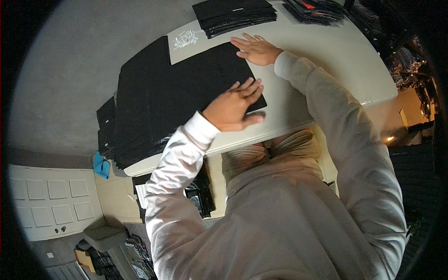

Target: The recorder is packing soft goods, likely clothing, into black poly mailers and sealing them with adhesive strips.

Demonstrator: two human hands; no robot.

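Observation:
Black folded fabric pieces (182, 84) lie flat across the left part of a white table (343, 56). My left hand (234, 105) is over the near right edge of the black fabric, fingers spread and holding nothing. At the fabric's far right corner is my right hand (257, 50), its fingers apart, palm down and empty. Whether either palm presses on the cloth is hard to tell. A small heap of white strips or tags (186, 39) sits beyond the fabric, beside a neat stack of black folded items (234, 17).
Another stack of dark items (313, 12), some in clear plastic, stands at the table's far right. More black packets (106, 122) show past the left end. A blue object (101, 165) is near the left corner. Dark packets (201, 192) are below the table's near edge.

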